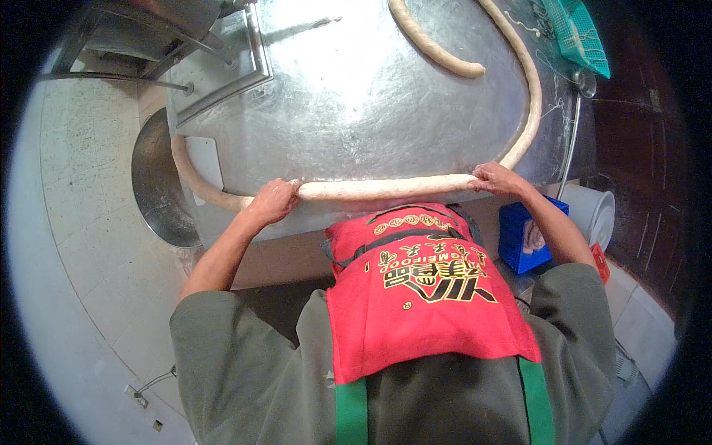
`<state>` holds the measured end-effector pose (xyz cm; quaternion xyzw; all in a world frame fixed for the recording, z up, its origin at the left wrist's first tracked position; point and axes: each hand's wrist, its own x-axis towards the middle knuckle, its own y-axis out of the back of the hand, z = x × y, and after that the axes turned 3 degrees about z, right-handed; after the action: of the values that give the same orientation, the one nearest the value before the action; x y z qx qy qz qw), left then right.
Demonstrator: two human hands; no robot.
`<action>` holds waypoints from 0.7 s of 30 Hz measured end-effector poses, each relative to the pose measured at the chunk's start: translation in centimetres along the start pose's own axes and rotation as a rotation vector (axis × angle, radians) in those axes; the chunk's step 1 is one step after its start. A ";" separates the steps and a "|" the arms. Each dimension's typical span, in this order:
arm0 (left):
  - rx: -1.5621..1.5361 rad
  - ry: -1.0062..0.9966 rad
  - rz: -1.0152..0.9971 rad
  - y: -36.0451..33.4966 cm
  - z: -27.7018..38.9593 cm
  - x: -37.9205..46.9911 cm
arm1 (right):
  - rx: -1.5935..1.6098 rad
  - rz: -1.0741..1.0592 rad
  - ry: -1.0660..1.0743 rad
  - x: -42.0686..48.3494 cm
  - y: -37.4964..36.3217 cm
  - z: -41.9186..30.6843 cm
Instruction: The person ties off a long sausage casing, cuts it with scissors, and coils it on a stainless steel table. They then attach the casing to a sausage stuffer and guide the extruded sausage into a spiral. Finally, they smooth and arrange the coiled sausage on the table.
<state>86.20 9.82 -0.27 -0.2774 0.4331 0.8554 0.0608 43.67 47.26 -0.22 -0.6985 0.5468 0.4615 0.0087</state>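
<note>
A long, pale filled sausage (384, 188) runs across the front of a stainless steel table (356, 133). My left hand (275, 199) grips it left of centre, and my right hand (494, 178) has hold of it further right. Between my hands the sausage is almost straight. Past my left hand it bends back beside a white board (207, 161). Beyond my right hand it curves away along the table's right side and leaves the view at the top. Another sausage length (431, 47) lies further back; whether the two join cannot be seen.
At the back left is a metal machine (167, 33). A large metal bowl (157, 183) sits by the left edge. Along the right are a green plastic basket (581, 39), loose string (523, 25), a long-handled ladle (575, 122), a blue crate (510, 236) and a white bucket (603, 217).
</note>
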 end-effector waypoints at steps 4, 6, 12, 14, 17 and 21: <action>0.097 0.137 -0.034 0.0 0.3 0.3 | 0.005 -0.008 -0.008 -0.1 0.1 -0.1; 0.146 0.164 -0.076 0.0 0.2 0.7 | 0.018 -0.005 -0.011 -0.2 0.1 -0.2; 0.137 0.104 -0.236 1.3 -0.3 1.5 | 0.054 -0.009 -0.015 -0.2 0.1 0.0; -0.093 0.056 -0.323 2.5 -0.7 1.6 | 0.077 -0.015 -0.016 -0.2 0.2 0.1; -0.319 0.007 -0.423 4.1 -1.3 1.2 | 0.208 -0.033 -0.048 -0.2 0.7 -0.1; -0.377 -0.039 -0.440 4.8 -1.4 0.7 | 0.173 -0.025 0.002 -0.5 1.6 -0.4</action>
<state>84.50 5.67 2.09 -0.3546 0.1946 0.8922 0.2008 42.71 46.78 1.14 -0.7023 0.5761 0.4116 0.0742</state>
